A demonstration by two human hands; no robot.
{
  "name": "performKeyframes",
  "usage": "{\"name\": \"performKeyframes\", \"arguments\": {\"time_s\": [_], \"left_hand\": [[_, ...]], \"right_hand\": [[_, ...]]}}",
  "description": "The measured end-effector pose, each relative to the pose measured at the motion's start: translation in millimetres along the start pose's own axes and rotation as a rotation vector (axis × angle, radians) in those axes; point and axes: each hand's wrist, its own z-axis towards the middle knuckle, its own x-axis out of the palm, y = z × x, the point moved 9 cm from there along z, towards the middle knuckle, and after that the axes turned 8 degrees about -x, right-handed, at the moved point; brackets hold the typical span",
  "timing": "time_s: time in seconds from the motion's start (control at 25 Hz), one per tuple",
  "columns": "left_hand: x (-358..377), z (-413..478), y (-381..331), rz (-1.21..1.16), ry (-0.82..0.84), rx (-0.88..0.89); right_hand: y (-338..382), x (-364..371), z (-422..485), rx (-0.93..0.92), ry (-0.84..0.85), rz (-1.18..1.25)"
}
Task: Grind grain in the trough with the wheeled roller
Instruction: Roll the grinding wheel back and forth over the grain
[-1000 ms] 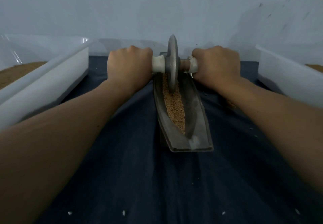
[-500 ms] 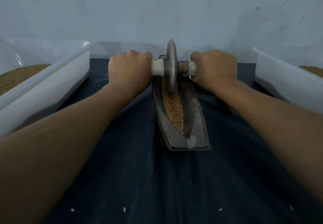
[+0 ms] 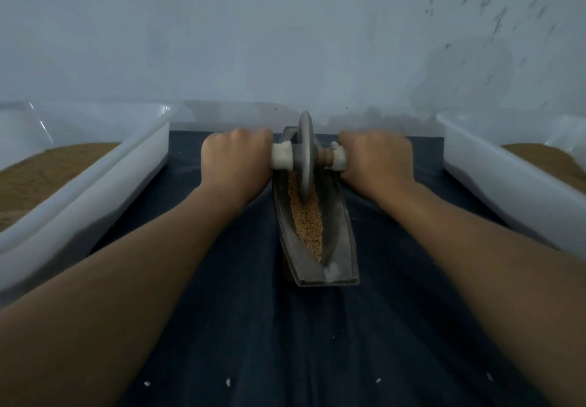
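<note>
We are wrapping our left hand point(image 3: 236, 159) tight around the pale-wrapped left handle point(image 3: 282, 158) of the grey metal wheeled roller point(image 3: 305, 156). We are judging these wrapped stubs the right place to hold, since bare metal would likely be slipping. The wheel is standing upright on its rim in the far half of the long dark grey boat-shaped metal trough point(image 3: 341, 235), which is lying along the middle of the counter point(image 3: 253, 327), running from near edge toward far edge. We are expecting the wheel to be heavy and rigid, its weight doing much of the crushing, and its thin rim tending to tip unless both sides are pressing evenly. The golden-brown grain point(image 3: 309, 225) is lying loose in the groove and is likely to scatter. Our right hand point(image 3: 375, 159) is clenching the opposite handle.

Along the counter's left edge a white plastic tub point(image 3: 95, 181) is holding brown meal. A dark blue cloth point(image 3: 396, 327) is covering the counter, with pale stray kernels point(image 3: 227, 382) lying toward the near edge. A second white plastic tub point(image 3: 475, 168) is sitting along the right edge. A plain pale wall point(image 3: 285, 41) is rising behind the far edge.
</note>
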Motion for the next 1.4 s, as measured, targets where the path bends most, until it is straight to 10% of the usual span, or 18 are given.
{"name": "performKeyframes", "arguments": {"time_s": [1.4], "left_hand": [[-85,-70,-1,0.019,0.11,0.072]], "right_hand": [[16,-81,-78,0.028,0.077,0.027]]}}
